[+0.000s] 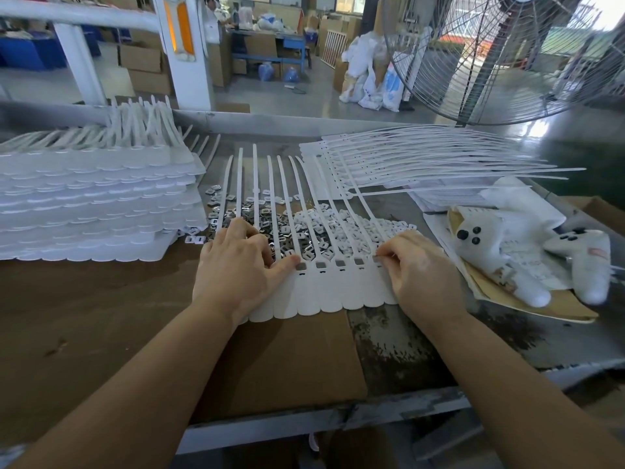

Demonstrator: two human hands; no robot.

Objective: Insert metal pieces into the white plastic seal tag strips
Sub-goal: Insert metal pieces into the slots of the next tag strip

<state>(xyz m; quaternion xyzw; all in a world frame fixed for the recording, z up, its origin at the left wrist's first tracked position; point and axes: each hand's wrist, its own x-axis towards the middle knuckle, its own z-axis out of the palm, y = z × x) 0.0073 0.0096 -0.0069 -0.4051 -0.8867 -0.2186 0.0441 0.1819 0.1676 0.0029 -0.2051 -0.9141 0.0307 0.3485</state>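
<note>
Joined sheet of white seal tag strips (324, 296) lies flat on cardboard (270, 360) at the tabletop (507, 336) centre, tails running away over a loose heap of metal pieces (304, 228). Four visible slots near the tag heads show grey inserts. Left hand (236, 269) rests on the sheet's left end, thumb pressed flat beside the leftmost visible slot, fingers curled among the tails. Right hand (416, 269) pinches at the rightmost slot; whether it holds a piece cannot be told. Stacked strips (94, 204) left, another stack (406, 157) behind right. Fan (507, 55) beyond.
</note>
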